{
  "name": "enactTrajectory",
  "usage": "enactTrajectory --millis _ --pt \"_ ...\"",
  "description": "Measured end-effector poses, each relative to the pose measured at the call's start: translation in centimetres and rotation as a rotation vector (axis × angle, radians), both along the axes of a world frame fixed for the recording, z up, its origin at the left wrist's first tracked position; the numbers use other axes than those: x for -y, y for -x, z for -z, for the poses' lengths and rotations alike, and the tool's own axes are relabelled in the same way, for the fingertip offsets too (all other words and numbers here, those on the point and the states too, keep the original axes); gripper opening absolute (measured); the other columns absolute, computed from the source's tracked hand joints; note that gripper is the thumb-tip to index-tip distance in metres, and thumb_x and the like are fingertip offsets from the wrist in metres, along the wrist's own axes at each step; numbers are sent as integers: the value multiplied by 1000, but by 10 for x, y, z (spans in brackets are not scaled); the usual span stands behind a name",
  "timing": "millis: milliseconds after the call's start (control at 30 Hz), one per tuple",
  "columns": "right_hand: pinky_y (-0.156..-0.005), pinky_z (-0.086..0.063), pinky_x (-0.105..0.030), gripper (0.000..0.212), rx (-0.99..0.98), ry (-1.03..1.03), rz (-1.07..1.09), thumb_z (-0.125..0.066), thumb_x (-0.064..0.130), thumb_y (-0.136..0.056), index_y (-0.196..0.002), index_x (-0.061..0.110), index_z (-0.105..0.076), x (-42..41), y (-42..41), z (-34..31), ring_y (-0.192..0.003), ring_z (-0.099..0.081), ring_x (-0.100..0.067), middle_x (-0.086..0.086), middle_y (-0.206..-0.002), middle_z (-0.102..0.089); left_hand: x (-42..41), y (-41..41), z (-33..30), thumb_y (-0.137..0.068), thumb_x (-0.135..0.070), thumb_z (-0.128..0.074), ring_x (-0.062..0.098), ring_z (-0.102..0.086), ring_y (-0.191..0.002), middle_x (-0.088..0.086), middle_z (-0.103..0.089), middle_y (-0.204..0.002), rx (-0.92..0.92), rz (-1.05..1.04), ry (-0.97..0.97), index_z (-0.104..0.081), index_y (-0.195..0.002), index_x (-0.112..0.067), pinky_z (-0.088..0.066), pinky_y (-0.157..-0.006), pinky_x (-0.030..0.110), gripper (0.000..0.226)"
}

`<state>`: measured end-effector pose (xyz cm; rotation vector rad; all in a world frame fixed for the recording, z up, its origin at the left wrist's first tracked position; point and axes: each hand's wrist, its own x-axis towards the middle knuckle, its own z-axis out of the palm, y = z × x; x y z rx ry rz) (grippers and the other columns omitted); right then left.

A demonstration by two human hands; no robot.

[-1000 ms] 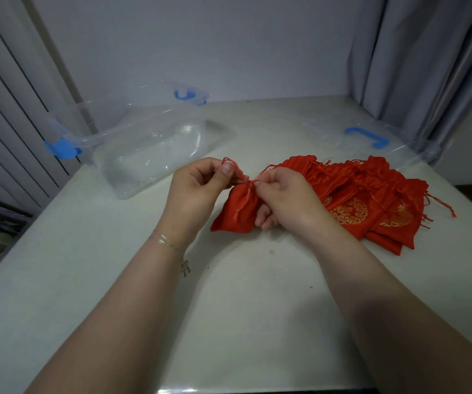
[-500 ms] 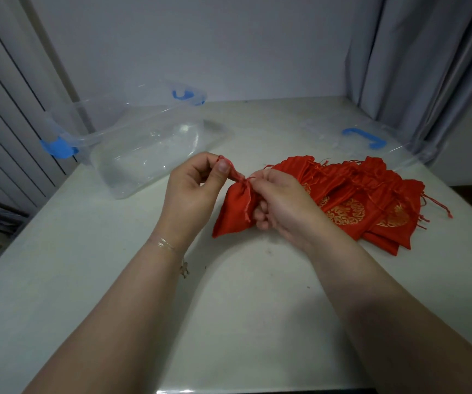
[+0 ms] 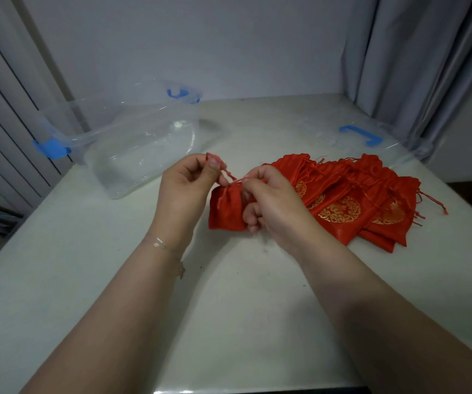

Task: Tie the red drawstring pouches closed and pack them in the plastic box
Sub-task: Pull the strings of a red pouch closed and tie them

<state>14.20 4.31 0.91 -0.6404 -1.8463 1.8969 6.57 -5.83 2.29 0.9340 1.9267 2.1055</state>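
Pouch is hanging between both hands: left hand is pinching its drawstring, right hand is gripping its neck; near table is lying open.

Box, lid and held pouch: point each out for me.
Box [image 3: 109, 129], head view, near rim.
Lid [image 3: 360, 135], head view, blue handle.
Held pouch [image 3: 224, 209], head view, red body between the hands.
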Motion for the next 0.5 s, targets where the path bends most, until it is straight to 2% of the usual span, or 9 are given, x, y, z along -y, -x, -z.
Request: enactTrajectory --millis 67,100,167,233,300,333,433,500 --pt "-33 -35 -19 7 44 -154 -11 -41 11 -95 -90 17 -41 3 1 6 -30 -45 -13 -9 -61 -51 -2 6 6 -91 -12 -59 4 -53 -49 -8 -59 -52 203 -50 110 -59 -89 -12 -41 -52 15 2" --pt "-33 -37 -20 4 74 -271 -16 -41 13 -96 -93 16 -41 5 1 8 -30 -47 -12 -8 -61 -52 -2 10 9 -90 -15 -61 6 -50 -46 -6 -58 -54 312 -57 163 -57 -91 -12 -38 -47 18 5" --pt "-36 -41 -23 1 113 -440 -31 -42 17 -96 -96 16 -42 6 2 13 -37 -52 -15 -8 -62 -54 0 14 13 -91 -18 -61 9 -42 -40 -2 -55 -55 434 -29 246 -53 -77 -13 -33 -46 18 16" --pt "-44 -50 -34 1 109 -516 -29 -45 19 -95 -94 18 -45 5 4 17 -49 -57 -24 -8 -65 -58 1 15 14 -92 -21 -59 9 -37 -37 -2 -51 -53 412 -9 310 -50 -62 -14 -31 -44 16 33" --pt "-59 -54 -45 1 87 -582 7 -49 20 -92 -92 21 -49 3 5 19 -62 -61 -28 -7 -72 -63 3 13 11 -93 -27 -58 7 -36 -36 -5 -51 -51 349 -1 361 -52 -61 -15 -30 -40 13 35" --pt "-63 -53 -45 2 70 -598 24 -51 19 -91 -91 21 -51 2 4 18 -66 -62 -25 -4 -74 -65 4 14 10 -93 -29 -58 6 -35 -36 -5 -51 -53 321 11 375 -53 -64 -16 -30 -39 13 33" --pt "-65 -49 -34 9 -13 -602 61 -56 14 -88 -86 22 -55 0 2 14 -62 -56 -8 9 -72 -59 8 15 5 -93 -29 -57 3 -36 -39 -6 -55 -60 236 47 394 -57 -73 -16 -31 -40 15 24" --pt "-70 -42 -24 10 -64 -676 74 -59 12 -87 -86 22 -56 0 0 11 -68 -50 1 11 -81 -56 10 16 4 -93 -27 -58 1 -38 -43 -9 -57 -59 121 78 439 -60 -72 -18 -32 -43 17 23"
